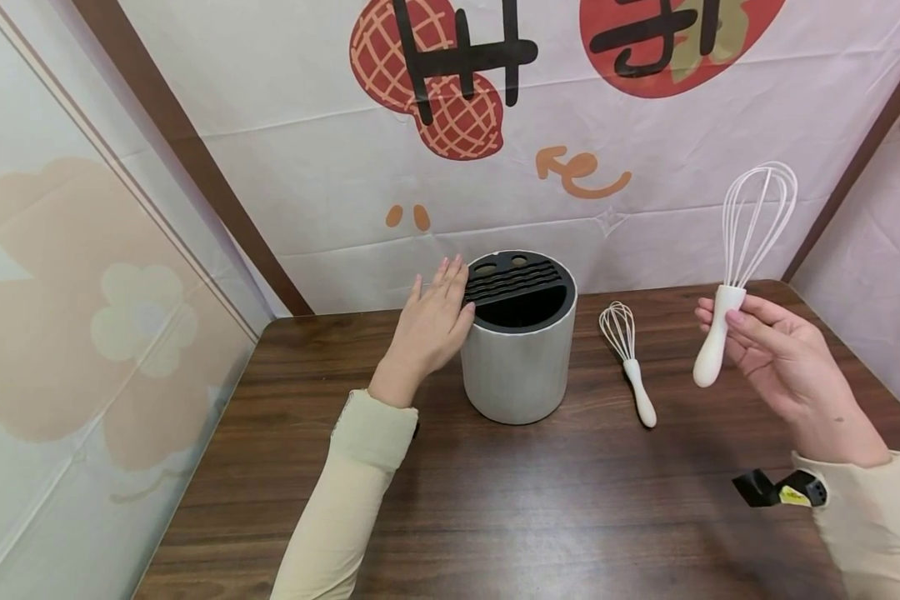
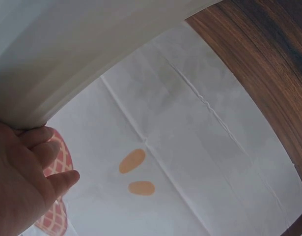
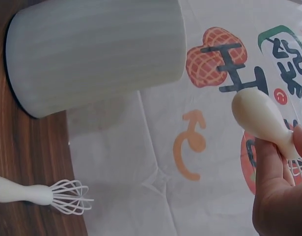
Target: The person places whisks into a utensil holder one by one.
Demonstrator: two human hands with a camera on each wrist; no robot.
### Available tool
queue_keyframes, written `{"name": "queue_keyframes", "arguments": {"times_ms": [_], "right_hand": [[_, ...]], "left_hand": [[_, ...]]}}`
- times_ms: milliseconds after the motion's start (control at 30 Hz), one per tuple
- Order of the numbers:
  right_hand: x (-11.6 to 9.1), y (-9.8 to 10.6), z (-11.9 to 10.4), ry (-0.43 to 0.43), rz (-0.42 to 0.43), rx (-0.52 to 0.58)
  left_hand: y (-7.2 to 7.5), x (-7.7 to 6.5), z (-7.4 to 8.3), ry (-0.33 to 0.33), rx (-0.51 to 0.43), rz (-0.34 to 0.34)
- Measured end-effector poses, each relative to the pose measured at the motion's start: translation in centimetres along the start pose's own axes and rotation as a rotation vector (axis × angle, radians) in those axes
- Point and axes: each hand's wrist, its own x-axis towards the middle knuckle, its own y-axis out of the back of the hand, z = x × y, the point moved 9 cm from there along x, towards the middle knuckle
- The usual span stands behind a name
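Left hand [image 1: 433, 321] touches canister [image 1: 517, 375], fingers straight; right hand [image 1: 791, 358] pinches whisk [image 1: 731, 297] (wires cropped in wrist view).

And the right hand [image 3: 281, 196] pinches a white whisk [image 3: 259, 115] by its handle! Lower left, a second whisk [image 3: 38, 195] lies on the wooden table [image 3: 33, 147]; upper left, there's the pale cylindrical container [image 3: 96, 49].

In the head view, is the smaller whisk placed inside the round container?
No, the smaller whisk lies on the wooden table, beside the round container and apart from it.
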Motion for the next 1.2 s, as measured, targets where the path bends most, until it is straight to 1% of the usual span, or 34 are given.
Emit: {"name": "queue_keyframes", "arguments": {"times_ms": [233, 367, 533, 633, 833, 1067, 1200], "right_hand": [[0.3, -1.0, 0.4, 0.014, 0.001, -0.050], [0.6, -1.6, 0.8, 0.008, -0.009, -0.058], [1.0, -2.1, 1.2, 0.005, -0.010, -0.097], [1.3, -2.4, 1.3, 0.013, -0.010, -0.114], [1.7, -3.0, 1.6, 0.014, -0.016, -0.116], [2.3, -3.5, 1.8, 0.016, -0.001, -0.141], [2.8, -4.1, 2.0, 0.013, 0.002, -0.136]], "left_hand": [[0.1, 0.0, 0.0, -0.003, -0.001, 0.004], [0.1, 0.0, 0.0, 0.000, 0.003, 0.000], [0.0, 0.1, -0.1, -0.003, 0.014, 0.000], [-0.1, 0.1, -0.1, -0.001, 0.005, 0.001], [0.0, 0.0, -0.1, -0.001, 0.000, 0.006], [0.1, 0.1, -0.1, 0.001, -0.008, 0.001], [0.1, 0.1, 0.0, 0.003, -0.003, -0.004]]}}
